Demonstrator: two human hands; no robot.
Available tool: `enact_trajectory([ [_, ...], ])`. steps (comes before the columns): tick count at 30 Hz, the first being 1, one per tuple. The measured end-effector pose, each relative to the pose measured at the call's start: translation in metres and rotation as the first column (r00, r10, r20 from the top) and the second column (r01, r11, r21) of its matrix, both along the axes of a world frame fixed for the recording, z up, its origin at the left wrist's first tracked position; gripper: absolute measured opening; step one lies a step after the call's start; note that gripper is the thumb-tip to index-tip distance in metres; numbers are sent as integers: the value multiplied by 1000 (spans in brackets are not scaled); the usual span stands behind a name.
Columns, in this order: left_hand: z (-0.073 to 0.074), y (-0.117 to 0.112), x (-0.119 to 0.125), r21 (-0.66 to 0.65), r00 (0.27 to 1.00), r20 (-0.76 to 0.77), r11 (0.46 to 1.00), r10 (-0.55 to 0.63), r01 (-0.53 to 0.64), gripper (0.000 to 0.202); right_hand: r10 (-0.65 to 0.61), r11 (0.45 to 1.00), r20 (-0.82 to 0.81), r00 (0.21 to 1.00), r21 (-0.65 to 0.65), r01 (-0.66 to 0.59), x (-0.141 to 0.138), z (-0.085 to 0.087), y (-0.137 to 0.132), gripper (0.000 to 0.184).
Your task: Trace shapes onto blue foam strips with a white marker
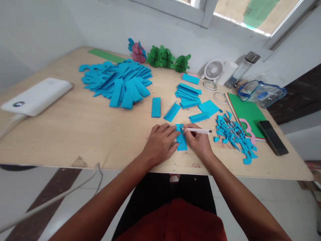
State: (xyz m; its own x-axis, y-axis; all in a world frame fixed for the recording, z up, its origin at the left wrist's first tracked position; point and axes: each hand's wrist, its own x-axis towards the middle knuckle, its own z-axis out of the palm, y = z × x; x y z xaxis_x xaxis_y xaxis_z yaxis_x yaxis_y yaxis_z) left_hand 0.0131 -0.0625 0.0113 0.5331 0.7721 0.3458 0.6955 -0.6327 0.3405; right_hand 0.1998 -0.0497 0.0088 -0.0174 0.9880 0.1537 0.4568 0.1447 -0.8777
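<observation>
A small folded strip of blue paper (182, 144) lies near the table's front edge, with a curved line drawn on it. My left hand (162, 142) rests flat with its fingers over the left side of that strip. In my right hand (198, 140) is a white pen (199, 130), its tip touching the upper part of the paper. Just beyond my hands lie a blue folded piece (155, 107) and another one, slightly opened (172, 112). Several more blue folded papers (188, 93) are stacked farther back.
A big heap of blue cutouts (115, 78) covers the back left. Blue scraps (233, 130), a phone (273, 137) and green paper (247, 112) lie right. A white power bank (37, 95) sits left. Green paper figures (160, 57), a fan (213, 69) and a bottle (242, 70) stand along the wall.
</observation>
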Motion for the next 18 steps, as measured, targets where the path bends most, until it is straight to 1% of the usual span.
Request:
enact_trajectory([
  [4, 0, 0, -1, 2, 1000, -4, 1000, -6, 6, 33, -5, 1000, 2, 1000, -6, 5, 0, 2, -2, 16],
  [9, 1, 0, -1, -14, 1000, -9, 1000, -6, 6, 34, -3, 1000, 47, 999, 7, 3, 2, 4, -5, 16],
  [18, -2, 1, -2, 5, 1000, -3, 1000, -11, 11, 32, 6, 1000, 93, 996, 10, -7, 4, 5, -11, 17],
])
